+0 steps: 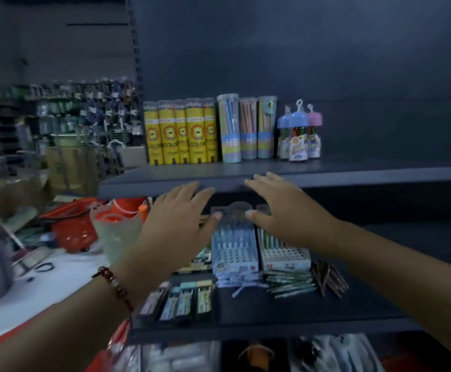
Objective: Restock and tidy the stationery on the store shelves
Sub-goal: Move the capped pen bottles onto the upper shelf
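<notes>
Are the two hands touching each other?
Apart. In the head view, the left hand and right hand have a clear gap between them, where the blue pen box shows.

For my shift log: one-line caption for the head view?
Both open hands, left hand and right hand, reach toward the blue pen box beneath the yellow tubes.

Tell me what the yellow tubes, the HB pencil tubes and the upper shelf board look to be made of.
Yellow tubes: likely printed card or plastic; opaque lion print.
HB pencil tubes: clear plastic, probably; pencils show through above a pastel label.
Upper shelf board: dark matt panel, metal or laminate; cannot tell.
</notes>
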{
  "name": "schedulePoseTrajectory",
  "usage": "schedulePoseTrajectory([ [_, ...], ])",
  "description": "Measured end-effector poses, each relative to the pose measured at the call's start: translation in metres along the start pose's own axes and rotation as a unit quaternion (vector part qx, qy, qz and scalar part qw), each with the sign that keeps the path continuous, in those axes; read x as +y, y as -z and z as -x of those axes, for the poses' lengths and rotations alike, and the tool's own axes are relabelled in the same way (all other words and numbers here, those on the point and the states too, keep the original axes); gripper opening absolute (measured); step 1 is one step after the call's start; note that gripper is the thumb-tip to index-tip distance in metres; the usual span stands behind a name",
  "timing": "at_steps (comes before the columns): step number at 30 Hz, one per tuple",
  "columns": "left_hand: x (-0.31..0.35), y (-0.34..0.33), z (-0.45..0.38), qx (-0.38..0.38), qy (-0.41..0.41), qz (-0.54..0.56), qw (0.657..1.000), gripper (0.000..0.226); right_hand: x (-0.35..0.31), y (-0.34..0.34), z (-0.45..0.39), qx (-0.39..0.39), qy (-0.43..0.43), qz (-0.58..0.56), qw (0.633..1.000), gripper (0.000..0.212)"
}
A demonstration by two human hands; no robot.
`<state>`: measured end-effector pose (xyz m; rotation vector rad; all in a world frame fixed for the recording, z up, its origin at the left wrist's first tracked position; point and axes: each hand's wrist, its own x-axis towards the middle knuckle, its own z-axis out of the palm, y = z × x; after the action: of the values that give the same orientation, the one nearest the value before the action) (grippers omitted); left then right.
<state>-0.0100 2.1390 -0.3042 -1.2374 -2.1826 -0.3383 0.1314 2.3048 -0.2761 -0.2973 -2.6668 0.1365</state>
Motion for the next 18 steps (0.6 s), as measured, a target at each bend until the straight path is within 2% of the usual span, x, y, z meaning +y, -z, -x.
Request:
schedulePoseTrajectory([
  [3,-0.026,-0.011,0.066,-0.008,0.023,0.004,1.000,0.058,-0.029,-0.035,0.025,-0.015,0.025,-0.017,0.999,0.068],
  [8,-0.056,-0.046,0.148,-0.096,0.079,0.007,0.992,0.055,-0.056,-0.102,0.059,-0.072,0.000,-0.070,0.995,0.069],
  [11,-0.063,-0.070,0.167,-0.132,0.083,0.027,0.987,0.047,-0.062,-0.133,0.073,-0.115,-0.042,-0.090,0.988,0.069],
  [18,-0.074,-0.137,0.158,-0.160,0.086,0.069,0.981,0.055,-0.055,-0.194,0.061,-0.182,-0.104,-0.070,0.975,0.071],
])
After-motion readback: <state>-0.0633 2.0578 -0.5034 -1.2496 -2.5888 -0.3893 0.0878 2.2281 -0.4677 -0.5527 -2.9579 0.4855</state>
